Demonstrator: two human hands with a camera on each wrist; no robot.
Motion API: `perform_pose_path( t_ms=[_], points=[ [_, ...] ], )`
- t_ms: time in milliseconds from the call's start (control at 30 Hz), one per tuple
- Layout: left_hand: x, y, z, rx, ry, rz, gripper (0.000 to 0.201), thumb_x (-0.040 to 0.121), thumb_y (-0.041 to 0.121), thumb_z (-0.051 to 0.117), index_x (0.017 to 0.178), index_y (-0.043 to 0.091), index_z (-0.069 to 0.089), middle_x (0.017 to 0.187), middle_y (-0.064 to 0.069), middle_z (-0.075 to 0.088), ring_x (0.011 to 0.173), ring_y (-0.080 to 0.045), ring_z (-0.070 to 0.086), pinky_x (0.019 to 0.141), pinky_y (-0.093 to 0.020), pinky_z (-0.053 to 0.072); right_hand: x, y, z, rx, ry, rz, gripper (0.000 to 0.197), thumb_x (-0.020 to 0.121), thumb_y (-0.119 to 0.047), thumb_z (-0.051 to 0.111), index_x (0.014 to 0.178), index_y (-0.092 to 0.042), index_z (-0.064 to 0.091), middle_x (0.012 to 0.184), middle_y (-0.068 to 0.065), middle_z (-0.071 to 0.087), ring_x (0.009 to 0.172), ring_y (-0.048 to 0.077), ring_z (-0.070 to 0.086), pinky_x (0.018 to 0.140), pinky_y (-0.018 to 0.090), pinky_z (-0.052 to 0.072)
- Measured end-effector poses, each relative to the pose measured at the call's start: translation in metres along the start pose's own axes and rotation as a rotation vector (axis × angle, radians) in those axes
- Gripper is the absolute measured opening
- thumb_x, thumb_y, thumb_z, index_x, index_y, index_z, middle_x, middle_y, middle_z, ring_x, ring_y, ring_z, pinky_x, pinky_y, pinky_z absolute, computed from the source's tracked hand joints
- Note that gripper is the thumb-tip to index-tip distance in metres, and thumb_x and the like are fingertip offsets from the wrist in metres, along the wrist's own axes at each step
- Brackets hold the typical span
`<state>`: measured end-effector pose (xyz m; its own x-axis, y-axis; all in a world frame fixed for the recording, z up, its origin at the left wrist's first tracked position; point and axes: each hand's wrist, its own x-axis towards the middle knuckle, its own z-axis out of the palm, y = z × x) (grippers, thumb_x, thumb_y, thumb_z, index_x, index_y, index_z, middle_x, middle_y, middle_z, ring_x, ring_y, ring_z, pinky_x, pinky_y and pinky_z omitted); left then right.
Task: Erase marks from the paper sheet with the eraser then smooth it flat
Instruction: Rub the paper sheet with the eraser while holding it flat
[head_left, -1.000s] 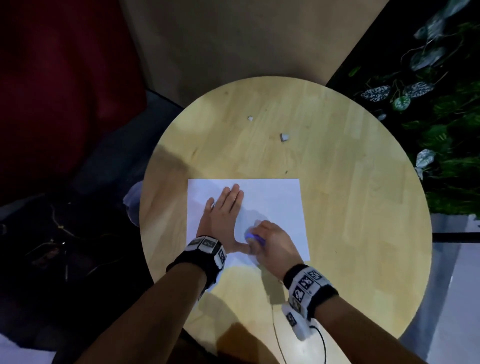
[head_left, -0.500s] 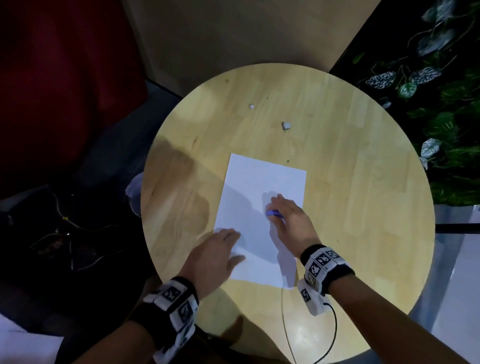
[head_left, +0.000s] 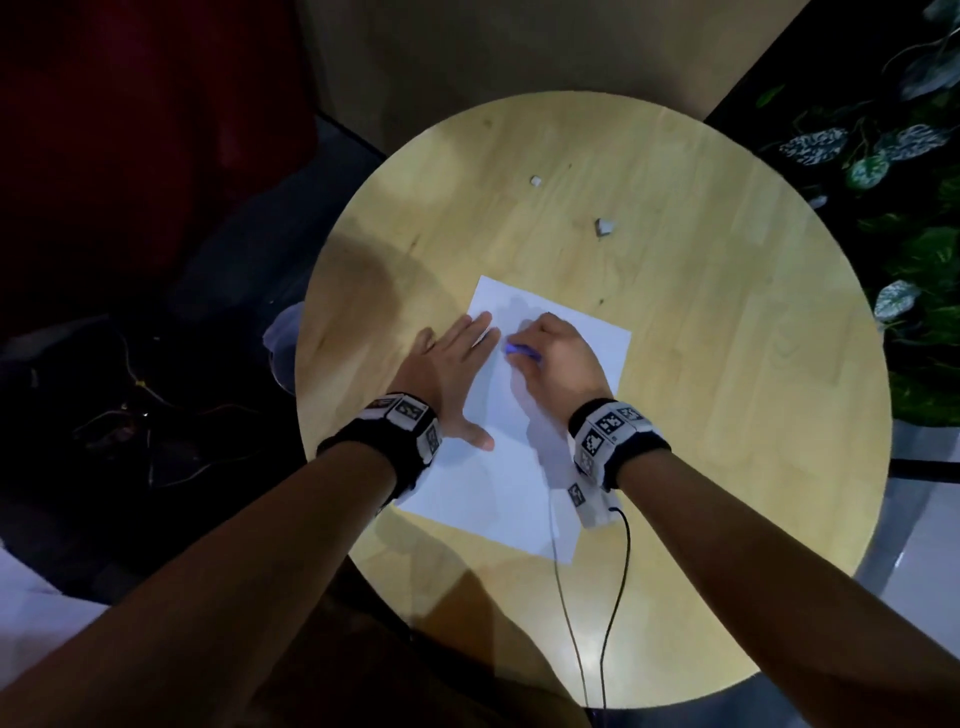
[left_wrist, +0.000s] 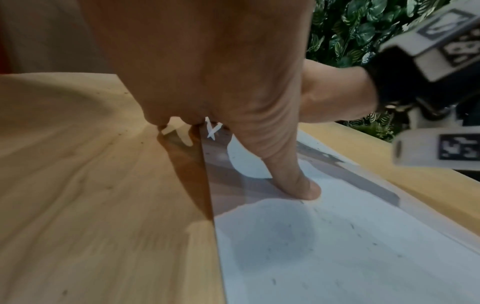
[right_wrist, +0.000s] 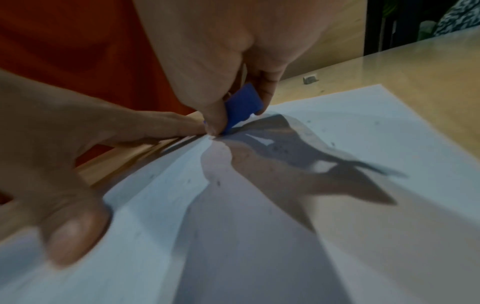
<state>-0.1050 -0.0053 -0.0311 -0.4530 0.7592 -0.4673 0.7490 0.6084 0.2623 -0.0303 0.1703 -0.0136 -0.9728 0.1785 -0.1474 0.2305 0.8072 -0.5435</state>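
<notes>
A white paper sheet lies slanted on the round wooden table, long side running away from me. My left hand lies flat with straight fingers across the sheet's left edge, thumb pressing the paper. My right hand pinches a blue eraser between thumb and fingers and holds its tip against the paper near the far left corner. The eraser touches the sheet right beside the left hand's fingertips. Small dark crumbs speckle the paper.
Two small whitish scraps lie on the table beyond the sheet. A thin cable hangs from the right wrist over the near table edge. Leafy plants stand at the right, dark floor clutter at the left.
The sheet has been turned from lying crosswise to lying lengthwise and slanted. My left hand slid up along its left edge, and my right hand carried the eraser toward the far left corner.
</notes>
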Motion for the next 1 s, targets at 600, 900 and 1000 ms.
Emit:
perform_pose_path(
  t_ms=[600, 900, 1000],
  points=[
    [0.001, 0.000, -0.005, 0.000, -0.039, -0.034, 0.148, 0.054, 0.086, 0.069, 0.158, 0.018, -0.011, 0.164, 0.004, -0.021, 0.152, -0.017, -0.012, 0.121, -0.052, 0.007, 0.019, -0.010, 0.009, -0.054, 0.040, 0.041, 0.014, 0.090, -0.015, 0.059, 0.094, -0.012, 0.072, 0.090, 0.006, 0.059, 0.093, 0.026, 0.055, 0.073, 0.037, 0.050],
    [0.002, 0.002, -0.008, 0.029, -0.054, -0.054, 0.148, 0.054, 0.086, 0.067, 0.158, 0.016, -0.011, 0.163, 0.003, -0.024, 0.152, -0.018, -0.013, 0.121, -0.052, 0.009, -0.023, -0.014, 0.013, -0.087, -0.118, -0.206, 0.013, 0.077, 0.000, 0.069, 0.087, -0.009, 0.071, 0.087, 0.009, 0.061, 0.084, 0.031, 0.059, 0.062, 0.039, 0.054],
    [0.001, 0.003, -0.009, 0.025, -0.060, -0.048, 0.147, 0.054, 0.085, 0.068, 0.158, 0.016, -0.011, 0.164, 0.004, -0.022, 0.152, -0.017, -0.014, 0.121, -0.051, 0.007, 0.026, -0.008, 0.008, -0.125, 0.049, -0.044, 0.011, 0.086, -0.009, 0.063, 0.092, -0.009, 0.072, 0.087, 0.010, 0.060, 0.088, 0.030, 0.057, 0.069, 0.041, 0.053]
  ],
)
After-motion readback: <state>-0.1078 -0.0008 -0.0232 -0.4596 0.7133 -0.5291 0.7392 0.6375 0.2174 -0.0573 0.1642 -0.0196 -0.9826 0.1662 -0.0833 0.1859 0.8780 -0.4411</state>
